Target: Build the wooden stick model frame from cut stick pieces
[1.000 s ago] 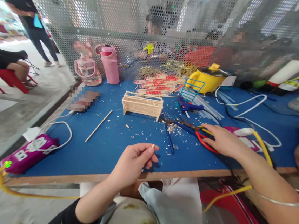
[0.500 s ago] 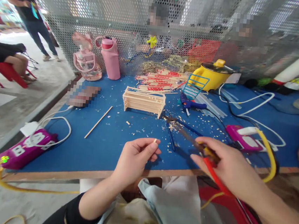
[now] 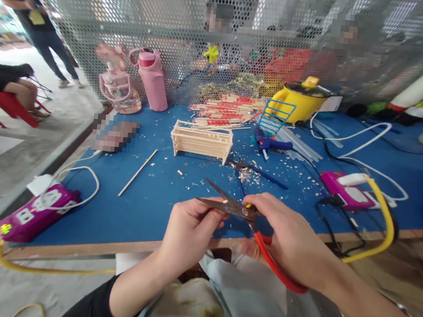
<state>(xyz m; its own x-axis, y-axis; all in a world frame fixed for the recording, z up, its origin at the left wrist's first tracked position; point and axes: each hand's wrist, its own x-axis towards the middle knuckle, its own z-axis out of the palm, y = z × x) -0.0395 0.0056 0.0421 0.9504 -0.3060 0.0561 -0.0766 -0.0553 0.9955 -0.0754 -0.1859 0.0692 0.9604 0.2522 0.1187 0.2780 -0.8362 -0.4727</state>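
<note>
Blue surface: one, its far edge running along a perforated metal screen.
Left hand: one, above the middle of the surface's near edge, thumb and forefinger pinched together on one stick piece (only its pale tip showed).
Right hand: one, just right of the left hand, its fingers clamped on the red handles of one pair of scissors.
Scissor blades: two, parted and pointing toward the left edge; the tip of the stick piece appeared between them, though contact could not be told.
Wooden frame: one, upright, built of thin sticks, about midway between near and far edges.
Loose stick: one, lying slantwise to the left of the frame.
Pliers: one blue-handled pair, lying right of the frame, near many uncounted wood chips.
Glue gun: one, blue, beyond the pliers.
Red-marked sticks: one heap, too overlapped to count, by the far edge.
Yellow pot: one, lidded, right of the heap.
Bottles: two, pink, at the far left corner.
Power strips: two, purple, one at the near left corner, one toward the right edge.
</note>
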